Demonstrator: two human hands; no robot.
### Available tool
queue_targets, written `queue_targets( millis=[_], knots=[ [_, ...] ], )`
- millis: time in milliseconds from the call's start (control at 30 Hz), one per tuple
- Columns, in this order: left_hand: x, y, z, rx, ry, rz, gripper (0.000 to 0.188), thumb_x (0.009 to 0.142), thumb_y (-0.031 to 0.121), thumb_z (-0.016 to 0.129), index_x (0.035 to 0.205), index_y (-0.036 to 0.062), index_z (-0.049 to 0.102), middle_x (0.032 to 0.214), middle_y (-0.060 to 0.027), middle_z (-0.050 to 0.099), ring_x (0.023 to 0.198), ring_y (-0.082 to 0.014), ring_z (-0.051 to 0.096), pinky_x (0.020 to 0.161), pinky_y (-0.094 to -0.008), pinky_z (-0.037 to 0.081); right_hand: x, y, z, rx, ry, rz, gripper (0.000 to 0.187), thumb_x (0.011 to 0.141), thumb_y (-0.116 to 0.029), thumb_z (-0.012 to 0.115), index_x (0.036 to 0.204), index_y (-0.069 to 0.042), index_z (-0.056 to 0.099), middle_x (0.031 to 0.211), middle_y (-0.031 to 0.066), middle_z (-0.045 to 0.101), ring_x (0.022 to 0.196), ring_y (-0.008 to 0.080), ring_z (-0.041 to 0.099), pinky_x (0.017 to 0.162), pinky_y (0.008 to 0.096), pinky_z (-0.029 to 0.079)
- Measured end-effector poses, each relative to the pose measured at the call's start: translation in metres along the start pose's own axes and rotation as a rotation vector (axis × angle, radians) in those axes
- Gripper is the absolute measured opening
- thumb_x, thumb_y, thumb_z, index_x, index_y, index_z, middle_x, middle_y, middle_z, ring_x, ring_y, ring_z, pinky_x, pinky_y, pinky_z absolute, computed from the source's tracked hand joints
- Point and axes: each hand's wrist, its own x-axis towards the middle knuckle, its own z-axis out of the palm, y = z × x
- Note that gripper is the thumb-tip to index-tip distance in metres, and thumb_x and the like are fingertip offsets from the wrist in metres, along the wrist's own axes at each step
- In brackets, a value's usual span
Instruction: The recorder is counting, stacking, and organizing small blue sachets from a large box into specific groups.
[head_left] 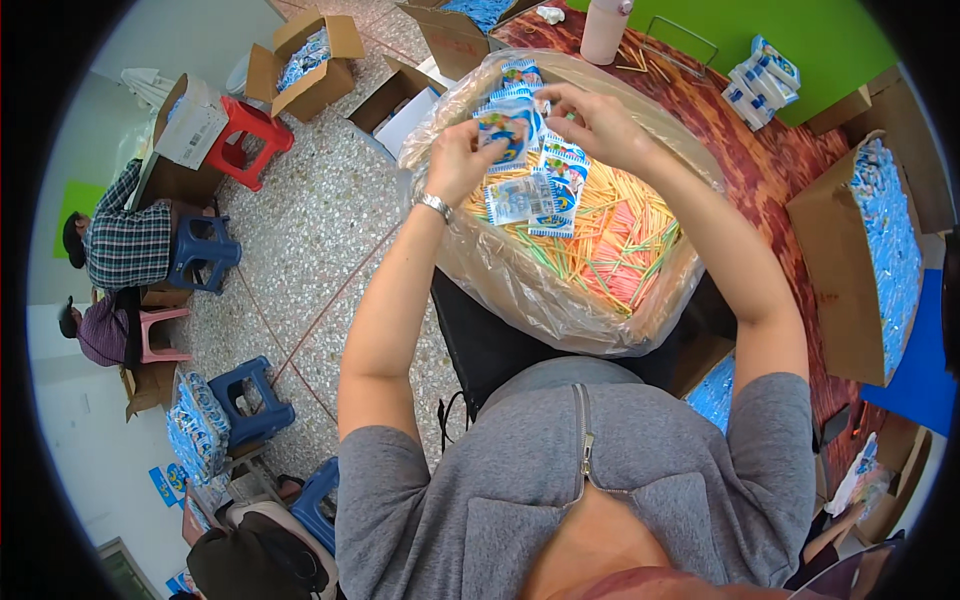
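Note:
A blue-and-white printed packet (pixel 507 133) is pinched between the thumb and fingers of my left hand (pixel 462 162). Close by on its right, my right hand (pixel 598 125) has its thumb and forefinger apart, the fingertips beside the packet's edge. Beneath both hands is a box lined with clear plastic (pixel 500 262), filled with thin sticks (pixel 622 250) in pink, yellow, orange and green. Several similar packets (pixel 562 188) lie on the sticks, some overlapping. One pale packet (pixel 512 200) lies below my left hand.
A red-brown patterned table (pixel 740 170) holds a pale bottle (pixel 605 30), a wire stand (pixel 682 45) and stacked packets (pixel 762 85). A carton of blue packets (pixel 885 250) stands at right. Stools, including a red one (pixel 250 140), cartons (pixel 305 60) and seated people (pixel 130 240) are at left.

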Motion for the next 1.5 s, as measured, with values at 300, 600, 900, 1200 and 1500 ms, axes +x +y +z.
queue_targets(
  millis=[300,600,900,1200,1500],
  knots=[
    [0.018,-0.022,0.005,0.413,-0.064,-0.177,0.031,0.075,0.017,0.076,0.099,0.0002,0.067,0.089,-0.0144,0.072,0.08,-0.0259,0.07,0.075,-0.0367,0.053,-0.035,0.021,0.071,-0.43,-0.371,0.142,0.052,0.07,-0.036,0.081,0.112,-0.015,0.059,0.114,0.013,0.052,0.11,0.0321,0.055,0.084,0.0448,0.049],
    [-0.02,0.027,0.006,0.5,0.201,0.249,0.036,0.082,0.02,0.071,0.111,0.0022,0.062,0.108,-0.0175,0.066,0.103,-0.0328,0.062,0.088,-0.0387,0.048,-0.04,0.051,0.079,-0.128,-0.143,0.013,0.039,0.079,-0.024,0.074,0.112,-0.013,0.055,0.089,0.0074,0.063,0.078,0.0268,0.063,0.069,0.0405,0.05],
    [-0.055,0.074,0.011,0.439,-0.005,0.492,0.042,0.078,0.025,0.075,0.112,0.0035,0.062,0.101,-0.0128,0.066,0.1,-0.0314,0.059,0.089,-0.0402,0.046,-0.031,0.009,0.019,0.861,-0.254,0.505,0.043,0.092,-0.016,0.06,0.132,-0.013,0.045,0.086,0.0005,0.063,0.068,0.0049,0.058,0.054,0.0204,0.047],
    [-0.055,0.085,0.027,-0.954,-0.193,-0.358,0.023,0.097,0.02,0.058,0.108,0.0005,0.064,0.103,-0.0045,0.069,0.09,-0.0112,0.066,0.079,-0.0273,0.053,-0.037,0.002,-0.008,0.492,-0.019,0.177,0.032,0.097,-0.024,0.058,0.123,-0.004,0.055,0.093,-0.0015,0.06,0.083,0.0041,0.053,0.071,0.022,0.045],
    [-0.056,0.086,0.04,-0.798,-0.31,-0.249,0.019,0.094,0.017,0.062,0.1,0.0001,0.068,0.093,-0.0036,0.071,0.082,-0.008,0.066,0.073,-0.0246,0.054,-0.041,-0.024,-0.016,0.213,-0.001,0.069,0.019,0.093,-0.02,0.063,0.09,-0.001,0.064,0.068,0.0031,0.063,0.063,0.0076,0.055,0.06,0.0276,0.046]
  ],
)
